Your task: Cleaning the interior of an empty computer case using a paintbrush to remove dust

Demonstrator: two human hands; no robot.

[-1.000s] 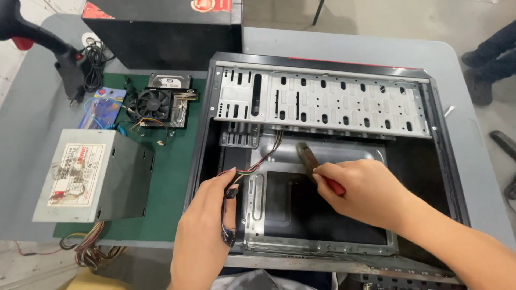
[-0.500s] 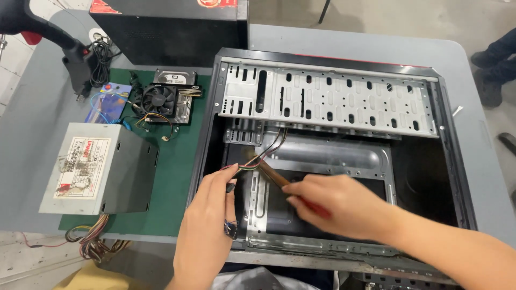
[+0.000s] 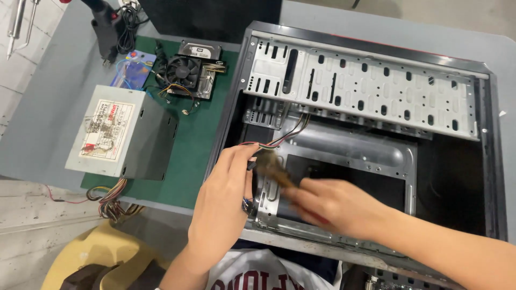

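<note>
A person leans over an open computer case [image 3: 376,86] lying on its side on a grey worktop [image 3: 48,118]. The left hand [image 3: 223,201] pinches a bundle of thin coloured wires [image 3: 279,137] at the case's near left corner, fingers closed around their connector end. The right hand [image 3: 336,207], blurred in motion, is wrapped around a brush [image 3: 274,166] whose tan bristles sit just beside the left fingertips, over the bare metal motherboard tray [image 3: 344,147]. Above it, the perforated drive cage [image 3: 365,91] spans the case. To the left, on a green mat [image 3: 188,156], a grey power supply [image 3: 115,134] lies with its cables [image 3: 110,196] trailing off the worktop's edge; beyond it rest a black cooling fan [image 3: 183,72] and a hard drive [image 3: 201,51]. A black tool with a coiled cord [image 3: 107,29] stands at the far left corner
</note>
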